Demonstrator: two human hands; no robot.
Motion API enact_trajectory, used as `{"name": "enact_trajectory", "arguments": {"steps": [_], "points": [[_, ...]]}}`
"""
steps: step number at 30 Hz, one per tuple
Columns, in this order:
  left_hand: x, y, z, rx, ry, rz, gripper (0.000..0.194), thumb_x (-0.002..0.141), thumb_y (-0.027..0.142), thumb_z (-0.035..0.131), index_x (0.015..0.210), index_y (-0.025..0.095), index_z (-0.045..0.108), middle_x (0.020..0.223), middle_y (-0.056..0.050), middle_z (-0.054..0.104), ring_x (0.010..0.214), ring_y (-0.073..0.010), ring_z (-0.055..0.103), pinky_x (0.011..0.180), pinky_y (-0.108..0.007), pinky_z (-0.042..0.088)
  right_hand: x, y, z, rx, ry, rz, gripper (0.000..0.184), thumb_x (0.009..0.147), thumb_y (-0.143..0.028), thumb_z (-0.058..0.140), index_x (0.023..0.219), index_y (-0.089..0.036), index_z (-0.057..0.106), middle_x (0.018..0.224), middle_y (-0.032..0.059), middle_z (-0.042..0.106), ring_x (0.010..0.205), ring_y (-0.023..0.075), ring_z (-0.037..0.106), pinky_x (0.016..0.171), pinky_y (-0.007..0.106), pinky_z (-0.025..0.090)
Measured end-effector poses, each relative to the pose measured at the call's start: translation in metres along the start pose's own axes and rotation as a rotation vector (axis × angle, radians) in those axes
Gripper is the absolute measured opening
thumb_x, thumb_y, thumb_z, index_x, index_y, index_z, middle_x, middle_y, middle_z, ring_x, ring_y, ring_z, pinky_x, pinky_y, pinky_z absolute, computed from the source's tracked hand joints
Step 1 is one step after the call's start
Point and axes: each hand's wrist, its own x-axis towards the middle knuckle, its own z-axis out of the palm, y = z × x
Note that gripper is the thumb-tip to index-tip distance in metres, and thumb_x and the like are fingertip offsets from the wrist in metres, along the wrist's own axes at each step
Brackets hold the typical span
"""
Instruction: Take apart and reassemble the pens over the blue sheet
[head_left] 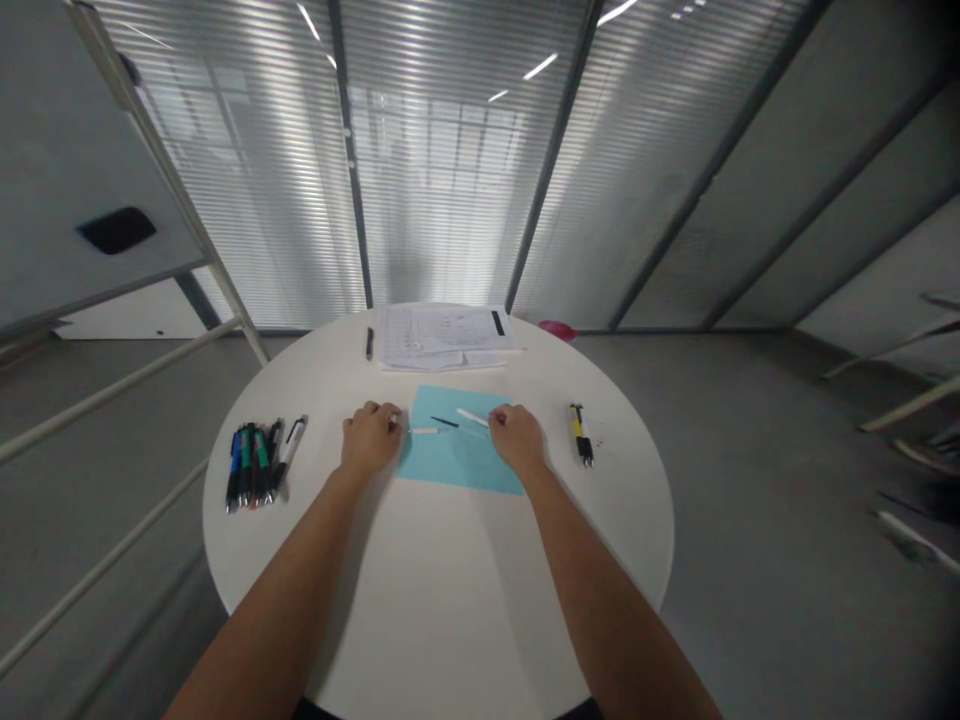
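A light blue sheet (450, 465) lies on the round white table, with pen parts spread over it. Among them are a dark thin refill (445, 422), a white pen barrel (472, 416) and a shorter white pen piece (425, 430). At the sheet's left edge is my left hand (371, 438), fingers curled together around something small and pale that I cannot make out. My right hand (517, 436) rests over the sheet's right edge, its fingertips pinched near the barrel's right end; what they hold is hidden.
Several pens (255, 465) lie grouped at the table's left. On the right are yellow and black pens (581, 435) with tiny bits beside them. Printed papers (442, 335) and a dark pen (370, 343) lie at the back. A whiteboard frame (161, 160) stands left.
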Motion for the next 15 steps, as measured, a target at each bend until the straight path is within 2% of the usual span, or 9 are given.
{"name": "enact_trajectory", "arguments": {"steps": [15], "points": [[0.0011, -0.0024, 0.0039, -0.017, 0.006, -0.001, 0.031, 0.082, 0.022, 0.045, 0.106, 0.027, 0.065, 0.101, -0.008, 0.062, 0.096, -0.0268, 0.057, 0.084, -0.043, 0.04, -0.001, -0.0013, 0.001, -0.058, 0.015, -0.02, 0.023, 0.089, -0.029, 0.047, 0.091, -0.021, 0.069, 0.093, 0.0075, 0.066, 0.088, 0.0208, 0.057, 0.079, 0.03, 0.037]]}}
